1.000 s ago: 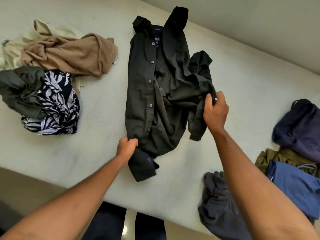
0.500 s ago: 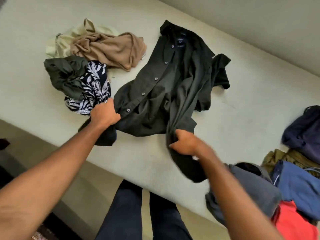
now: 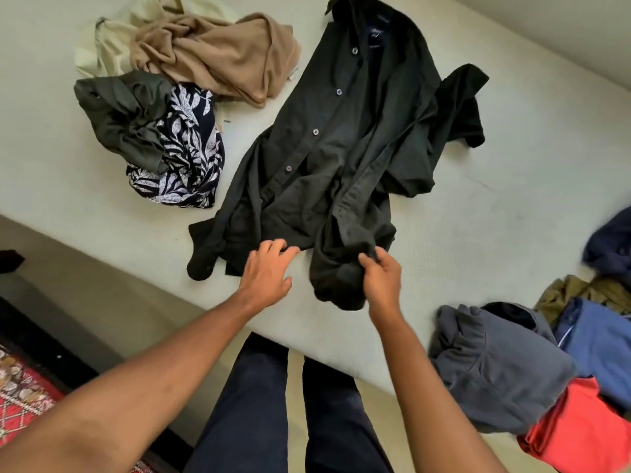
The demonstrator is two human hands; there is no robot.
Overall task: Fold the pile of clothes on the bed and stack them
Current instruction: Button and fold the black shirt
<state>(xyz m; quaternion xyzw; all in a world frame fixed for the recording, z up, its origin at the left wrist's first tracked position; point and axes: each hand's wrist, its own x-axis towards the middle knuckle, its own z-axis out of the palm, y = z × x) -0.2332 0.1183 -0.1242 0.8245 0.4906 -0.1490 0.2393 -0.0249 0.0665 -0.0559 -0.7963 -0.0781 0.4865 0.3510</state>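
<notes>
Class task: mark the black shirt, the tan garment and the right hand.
black shirt point(image 3: 358, 138), head view, front panel beside the buttons.
tan garment point(image 3: 222, 56), head view, its crumpled middle.
right hand point(image 3: 382, 278), head view, back of the hand.

**Pale room, bed by the wall**

A bed point(image 3: 512, 206) with an off-white cover is filling most of the view, reaching a plain pale wall point(image 3: 563, 25) at upper right. A red patterned rug point(image 3: 24, 401) is lying at lower left.
</notes>
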